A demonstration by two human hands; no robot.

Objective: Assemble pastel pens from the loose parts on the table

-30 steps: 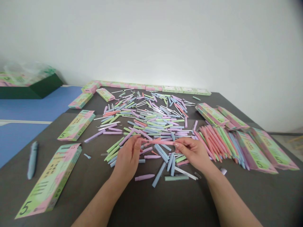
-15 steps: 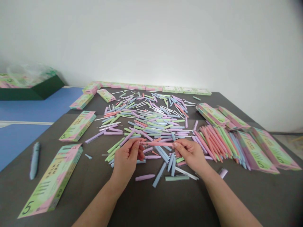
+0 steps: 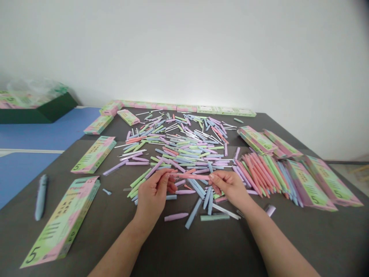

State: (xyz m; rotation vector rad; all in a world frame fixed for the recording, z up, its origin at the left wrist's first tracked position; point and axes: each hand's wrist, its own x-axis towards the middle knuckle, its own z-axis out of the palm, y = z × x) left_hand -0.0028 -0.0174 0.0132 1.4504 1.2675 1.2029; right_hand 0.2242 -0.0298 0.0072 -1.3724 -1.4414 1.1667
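Note:
A pink pen [image 3: 190,176] lies level between my two hands, over the near part of a heap of pastel pen parts [image 3: 184,152]. My left hand [image 3: 157,188] pinches its left end, and my right hand [image 3: 227,185] pinches its right end with thumb and fingers. Fingers cover both ends. Just below on the dark table lie a purple pen part [image 3: 176,217], a blue barrel [image 3: 193,214], a pale green barrel [image 3: 215,217] and thin white refills [image 3: 226,211].
To the right, a row of coral, green and blue pens [image 3: 262,173] lies beside printed boxes [image 3: 311,184]. More boxes [image 3: 62,219] line the left side and the back edge [image 3: 167,106]. A thick blue pen [image 3: 41,197] rests far left; a dark green bin [image 3: 49,109] stands beyond.
Almost nothing differs. The pink pen and both hands hold nearly the same place, and the whole view has shifted very slightly.

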